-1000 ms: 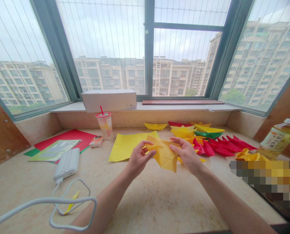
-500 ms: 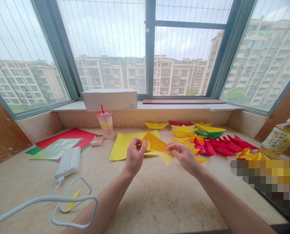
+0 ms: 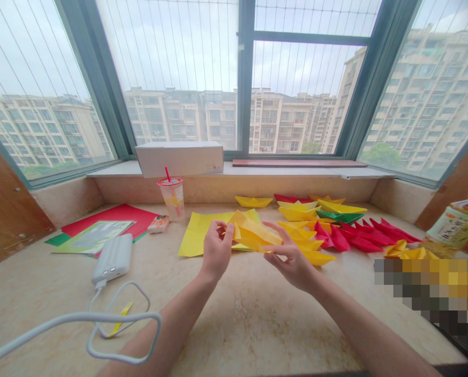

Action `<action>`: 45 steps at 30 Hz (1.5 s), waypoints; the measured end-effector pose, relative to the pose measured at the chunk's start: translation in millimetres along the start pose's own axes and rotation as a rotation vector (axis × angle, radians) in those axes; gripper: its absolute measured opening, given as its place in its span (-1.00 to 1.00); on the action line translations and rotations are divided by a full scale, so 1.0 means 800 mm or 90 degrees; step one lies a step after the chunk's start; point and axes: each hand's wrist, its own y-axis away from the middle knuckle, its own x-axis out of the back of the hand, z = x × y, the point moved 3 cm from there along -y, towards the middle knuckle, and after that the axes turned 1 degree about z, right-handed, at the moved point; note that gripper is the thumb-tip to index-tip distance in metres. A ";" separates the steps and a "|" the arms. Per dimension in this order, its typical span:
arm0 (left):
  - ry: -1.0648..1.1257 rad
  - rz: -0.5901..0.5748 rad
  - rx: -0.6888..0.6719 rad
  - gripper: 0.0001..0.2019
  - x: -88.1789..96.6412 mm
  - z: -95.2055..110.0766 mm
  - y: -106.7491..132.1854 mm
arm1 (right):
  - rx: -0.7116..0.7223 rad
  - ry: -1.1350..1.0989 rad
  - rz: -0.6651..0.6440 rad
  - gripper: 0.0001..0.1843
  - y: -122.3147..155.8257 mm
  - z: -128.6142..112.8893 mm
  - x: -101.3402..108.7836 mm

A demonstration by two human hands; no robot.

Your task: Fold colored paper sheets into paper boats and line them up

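A partly folded sheet of orange-yellow paper (image 3: 253, 234) is held up off the counter between my two hands. My left hand (image 3: 218, 245) pinches its left end between thumb and fingers. At the lower right edge, my right hand (image 3: 289, 256) grips the paper with thumb and a finger, its index finger raised along the side. Flat yellow sheets (image 3: 194, 235) lie on the counter just behind my left hand. Beyond my right hand stand several folded paper boats, among them a yellow boat (image 3: 253, 201), a green boat (image 3: 341, 215) and yellow boats (image 3: 316, 257) close to my fingers.
Red folded paper pieces (image 3: 361, 235) and a bottle (image 3: 452, 222) are at right. On the left lie a red sheet (image 3: 111, 215), a white power bank (image 3: 112, 257) and its looping cable (image 3: 119, 317). A plastic cup (image 3: 173, 199) stands before a white box (image 3: 181, 159).
My right hand has shifted slightly down, its index finger now lifted. The paper's lower point that hung down is now folded up and out of sight. The view has moved slightly.
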 end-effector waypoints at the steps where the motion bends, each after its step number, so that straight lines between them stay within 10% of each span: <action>1: 0.013 0.003 0.009 -0.69 0.000 -0.001 -0.001 | 0.007 0.007 -0.007 -0.75 0.000 -0.002 0.000; 12: 0.042 -0.005 -0.014 -0.62 0.002 0.003 -0.004 | -0.033 -0.001 0.113 -0.84 -0.009 0.010 0.009; 23: -0.664 -0.125 -0.429 -0.75 0.010 0.005 -0.005 | -0.028 0.053 0.003 -0.79 0.003 0.022 -0.028; 30: -0.842 -0.449 -0.395 -0.79 0.000 -0.033 -0.001 | -0.036 0.120 -0.180 -0.73 0.008 0.003 -0.031; 45: -0.858 -0.506 -0.404 -0.79 -0.010 -0.034 0.009 | 0.035 0.440 -0.157 -0.75 -0.004 0.035 -0.038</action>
